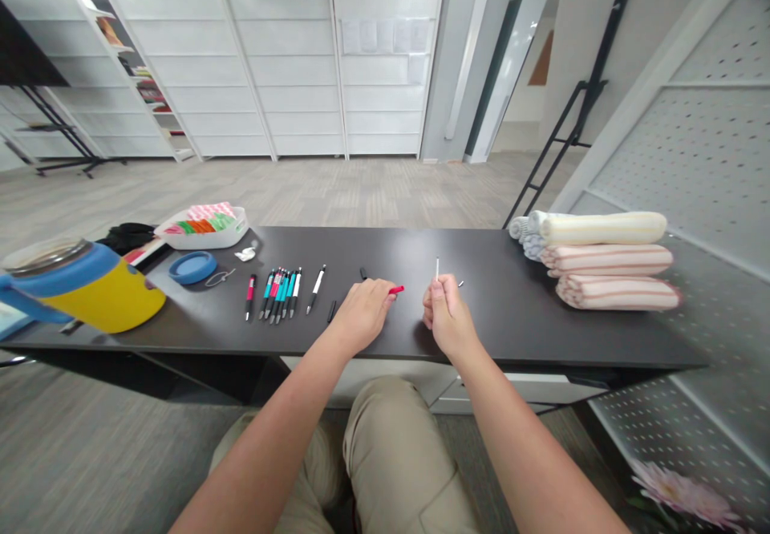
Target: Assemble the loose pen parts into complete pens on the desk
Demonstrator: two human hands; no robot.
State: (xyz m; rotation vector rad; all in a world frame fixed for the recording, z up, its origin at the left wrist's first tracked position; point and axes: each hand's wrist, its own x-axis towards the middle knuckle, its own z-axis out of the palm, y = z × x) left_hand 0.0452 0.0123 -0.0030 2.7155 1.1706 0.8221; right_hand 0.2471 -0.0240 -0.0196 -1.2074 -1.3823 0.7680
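Observation:
My left hand (366, 309) is closed around a pink-red pen barrel (395, 289), whose end sticks out to the right. In my closed right hand (443, 309) a thin white stick, which looks like a pen refill (438, 268), points up and away from me. A small silvery piece (461, 284) lies just right of that hand. Left of my left hand are a short black pen part (332, 311) and, behind the hand, another black piece (363, 273). Several click pens (281, 293) in teal, pink and white lie in a group, with a white pen (317, 289) and a pink pen (250, 297) beside them.
On the dark table (493, 325), a yellow and blue mug (114, 293) lies at the left near a blue lid (192, 267). Behind them is a white tray (208, 239) of colourful packets. Rolled towels (610, 260) are stacked at the right.

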